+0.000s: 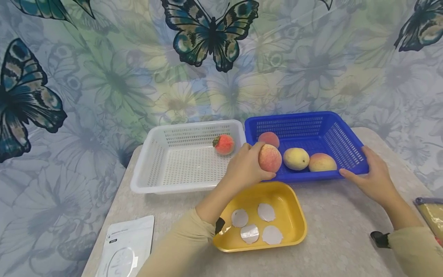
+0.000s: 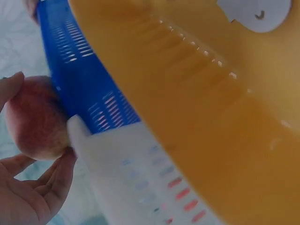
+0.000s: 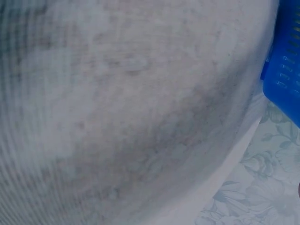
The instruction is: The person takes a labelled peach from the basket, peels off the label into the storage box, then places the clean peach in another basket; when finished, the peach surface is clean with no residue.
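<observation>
Left hand (image 1: 246,166): a peach (image 1: 270,158) is gripped, held above the front rim of the blue basket (image 1: 349,148).
Right hand (image 1: 372,177): fingers are laid flat on the blue basket's corner.
Hidden: the peach is partly covered by fingers.
Right wrist view: only the blurred table (image 3: 131,108) is seen.
</observation>
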Demonstrator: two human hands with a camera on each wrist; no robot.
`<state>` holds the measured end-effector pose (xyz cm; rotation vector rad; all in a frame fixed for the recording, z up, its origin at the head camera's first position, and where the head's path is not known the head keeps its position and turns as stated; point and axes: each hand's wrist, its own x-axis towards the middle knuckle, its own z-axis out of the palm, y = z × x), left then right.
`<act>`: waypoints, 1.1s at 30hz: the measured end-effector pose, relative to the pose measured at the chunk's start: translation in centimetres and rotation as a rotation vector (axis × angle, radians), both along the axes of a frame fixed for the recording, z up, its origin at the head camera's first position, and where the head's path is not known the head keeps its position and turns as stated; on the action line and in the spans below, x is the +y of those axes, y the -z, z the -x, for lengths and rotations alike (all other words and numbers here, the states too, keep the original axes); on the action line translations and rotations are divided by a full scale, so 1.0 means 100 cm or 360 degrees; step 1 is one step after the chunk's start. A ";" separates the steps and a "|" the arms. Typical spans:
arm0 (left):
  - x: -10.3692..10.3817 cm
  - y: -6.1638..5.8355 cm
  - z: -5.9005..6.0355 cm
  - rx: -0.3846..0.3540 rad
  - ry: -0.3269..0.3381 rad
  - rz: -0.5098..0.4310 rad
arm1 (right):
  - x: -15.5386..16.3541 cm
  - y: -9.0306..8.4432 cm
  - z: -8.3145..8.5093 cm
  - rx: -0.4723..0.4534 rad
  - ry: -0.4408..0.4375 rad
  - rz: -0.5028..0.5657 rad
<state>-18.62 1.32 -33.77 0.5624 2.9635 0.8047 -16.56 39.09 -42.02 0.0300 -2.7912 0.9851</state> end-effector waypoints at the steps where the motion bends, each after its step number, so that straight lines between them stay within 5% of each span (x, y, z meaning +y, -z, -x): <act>1: 0.003 0.003 0.004 0.0019 -0.0008 0.0016 | 0.000 0.001 0.000 0.0004 0.0003 0.0002; 13: 0.026 0.042 0.035 0.0187 -0.0034 0.0259 | 0.000 0.004 -0.002 -0.0007 0.0041 0.0022; 27: 0.041 0.044 0.051 0.0140 -0.0018 0.0609 | -0.002 0.004 0.003 0.0025 0.0054 0.0069; 33: 0.042 0.048 0.052 0.0146 -0.0020 0.0568 | -0.003 0.003 -0.001 -0.0003 0.0070 0.0088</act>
